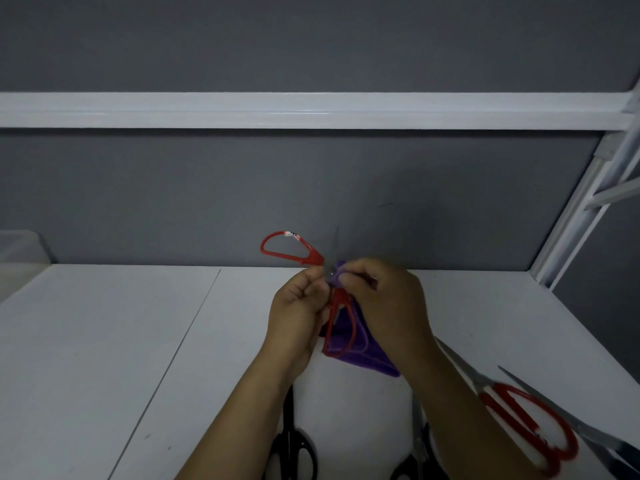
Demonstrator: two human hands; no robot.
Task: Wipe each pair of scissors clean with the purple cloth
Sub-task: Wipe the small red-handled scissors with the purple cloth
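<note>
This looked like a work booth, not a room in a home. The table [104, 341] was flat, white and plain, with a thin seam line across it. A gray wall [311, 188] stood right behind it. A white bar [311, 110] ran across the wall, and a white metal frame [581, 216] stood at the right side. A clear plastic box [20, 251] sat at the far left. Black scissors [289, 420] lay on the table like work tools.

I see open desk [104, 358] to the left, up to a white bin [17, 254]. Close to me, black scissors [290, 445] block the front edge; red scissors [526, 424] and a frame post [575, 230] crowd the right.
</note>
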